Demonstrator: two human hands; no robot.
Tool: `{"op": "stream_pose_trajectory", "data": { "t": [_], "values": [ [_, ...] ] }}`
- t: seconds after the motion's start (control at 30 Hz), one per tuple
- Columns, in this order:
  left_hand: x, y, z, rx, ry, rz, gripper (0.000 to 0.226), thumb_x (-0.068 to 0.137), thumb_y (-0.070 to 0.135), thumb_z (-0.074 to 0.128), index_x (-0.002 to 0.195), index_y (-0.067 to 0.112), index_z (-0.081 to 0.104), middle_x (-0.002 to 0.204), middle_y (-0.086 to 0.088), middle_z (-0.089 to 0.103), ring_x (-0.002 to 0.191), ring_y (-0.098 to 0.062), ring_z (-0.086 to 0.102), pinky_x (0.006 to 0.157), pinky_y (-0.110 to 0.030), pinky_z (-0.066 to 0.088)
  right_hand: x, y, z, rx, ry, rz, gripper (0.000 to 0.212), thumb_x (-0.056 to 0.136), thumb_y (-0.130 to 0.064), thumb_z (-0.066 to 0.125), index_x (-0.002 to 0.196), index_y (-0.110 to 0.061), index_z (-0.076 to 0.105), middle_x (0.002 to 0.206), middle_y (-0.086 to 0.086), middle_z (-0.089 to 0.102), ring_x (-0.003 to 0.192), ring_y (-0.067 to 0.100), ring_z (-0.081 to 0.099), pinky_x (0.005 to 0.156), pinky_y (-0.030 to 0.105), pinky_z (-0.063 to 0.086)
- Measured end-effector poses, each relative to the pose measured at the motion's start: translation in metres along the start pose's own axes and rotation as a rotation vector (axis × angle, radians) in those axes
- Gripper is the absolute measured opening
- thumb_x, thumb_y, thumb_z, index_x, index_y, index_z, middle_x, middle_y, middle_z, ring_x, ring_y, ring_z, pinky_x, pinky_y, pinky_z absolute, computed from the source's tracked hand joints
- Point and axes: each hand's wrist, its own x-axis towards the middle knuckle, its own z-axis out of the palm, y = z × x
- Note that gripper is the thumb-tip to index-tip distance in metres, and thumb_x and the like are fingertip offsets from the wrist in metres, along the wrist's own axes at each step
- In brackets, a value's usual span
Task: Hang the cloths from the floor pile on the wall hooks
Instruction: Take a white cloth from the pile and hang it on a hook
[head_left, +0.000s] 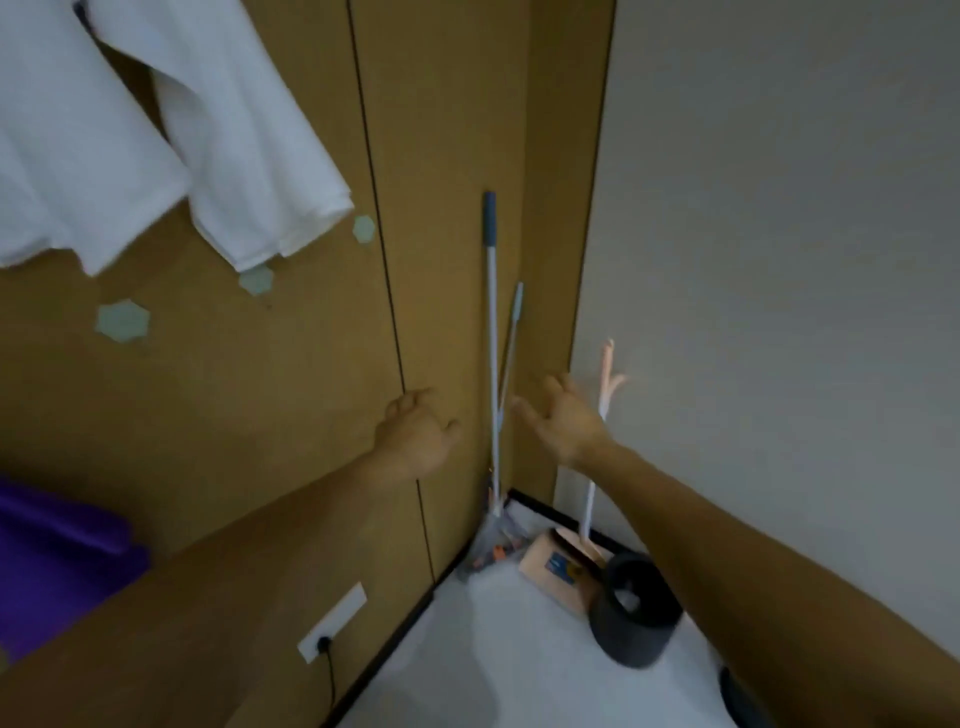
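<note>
- two white cloths (249, 145) hang up top left on the wood wall, with bare pale hexagon wall hooks (123, 319) just below them
- left hand (415, 436) is out in front of the wall, fingers loosely curled, nothing in it
- right hand (566, 421) has its fingers spread apart, holding nothing
- mop handles (491, 312) lean in the corner between the two hands
- the dustpan (556, 569) has a blue label, too blurry to read, and sits beside a dark bin (634, 613)
- a black cord is plugged into the wall socket (332, 621)
</note>
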Motion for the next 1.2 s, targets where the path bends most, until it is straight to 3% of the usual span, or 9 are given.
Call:
{"op": "stream_pose_trajectory", "data": {
  "t": [0.13, 0.33, 0.43, 0.57, 0.77, 0.93, 1.2],
  "values": [
    [-0.046, 0.001, 0.045, 0.038, -0.115, 0.147, 0.069, 0.09, 0.049, 0.048, 0.146, 0.013, 0.029, 0.152, -0.013, 0.03, 0.138, -0.033, 0.028, 0.111, -0.04, 0.029, -0.086, 0.026, 0.017, -0.069, 0.047, 0.175, 0.057, 0.096, -0.05, 0.047, 0.14, -0.013, 0.046, 0.145, 0.013, 0.039, 0.132, 0.034, 0.039, 0.108, 0.036, 0.03],
    [-0.141, 0.027, 0.143, -0.01, -0.413, 0.347, 0.059, 0.084, 0.044, 0.055, 0.135, 0.017, 0.043, 0.143, -0.012, 0.041, 0.132, -0.033, 0.036, 0.109, -0.043, 0.032, -0.243, 0.09, 0.03, -0.149, -0.079, 0.506, 0.052, 0.092, -0.05, 0.053, 0.136, -0.023, 0.051, 0.143, 0.01, 0.041, 0.13, 0.033, 0.038, 0.108, 0.042, 0.032],
    [-0.193, 0.034, 0.195, 0.031, -0.56, 0.369, 0.067, 0.084, 0.045, 0.058, 0.14, 0.019, 0.033, 0.147, -0.009, 0.034, 0.133, -0.032, 0.034, 0.103, -0.046, 0.036, -0.317, 0.122, 0.039, -0.16, -0.186, 0.666, 0.05, 0.092, -0.052, 0.053, 0.132, -0.023, 0.054, 0.143, 0.01, 0.042, 0.126, 0.031, 0.044, 0.106, 0.046, 0.04],
    [-0.254, 0.039, 0.263, 0.154, -0.745, 0.423, 0.08, 0.088, 0.049, 0.052, 0.151, 0.018, 0.014, 0.155, -0.008, 0.017, 0.139, -0.031, 0.021, 0.107, -0.044, 0.029, -0.409, 0.16, 0.061, -0.151, -0.247, 0.84, 0.05, 0.092, -0.051, 0.053, 0.134, -0.024, 0.052, 0.144, 0.009, 0.041, 0.129, 0.029, 0.042, 0.106, 0.041, 0.038],
    [-0.354, 0.049, 0.358, 0.257, -0.937, 0.485, 0.076, 0.089, 0.046, 0.05, 0.151, 0.02, 0.015, 0.155, -0.005, 0.018, 0.139, -0.029, 0.021, 0.109, -0.041, 0.028, -0.536, 0.221, 0.094, -0.06, -0.301, 1.063, 0.049, 0.091, -0.044, 0.057, 0.135, -0.024, 0.051, 0.139, 0.007, 0.042, 0.126, 0.027, 0.043, 0.104, 0.037, 0.04],
    [-0.432, 0.041, 0.448, 0.269, -1.008, 0.422, 0.071, 0.089, 0.042, 0.05, 0.15, 0.021, 0.02, 0.154, -0.005, 0.023, 0.138, -0.029, 0.024, 0.106, -0.041, 0.031, -0.618, 0.301, 0.139, -0.037, -0.384, 1.087, 0.045, 0.092, -0.042, 0.053, 0.132, -0.021, 0.054, 0.134, 0.012, 0.047, 0.123, 0.031, 0.046, 0.103, 0.04, 0.041],
    [-0.523, -0.01, 0.626, 0.299, -1.121, 0.335, 0.067, 0.09, 0.041, 0.053, 0.148, 0.02, 0.027, 0.15, -0.008, 0.029, 0.136, -0.031, 0.029, 0.107, -0.042, 0.033, -0.726, 0.442, 0.279, 0.043, -0.523, 1.13, 0.048, 0.095, -0.039, 0.051, 0.14, -0.023, 0.046, 0.141, 0.01, 0.045, 0.122, 0.03, 0.05, 0.1, 0.04, 0.045]
  ]
}}
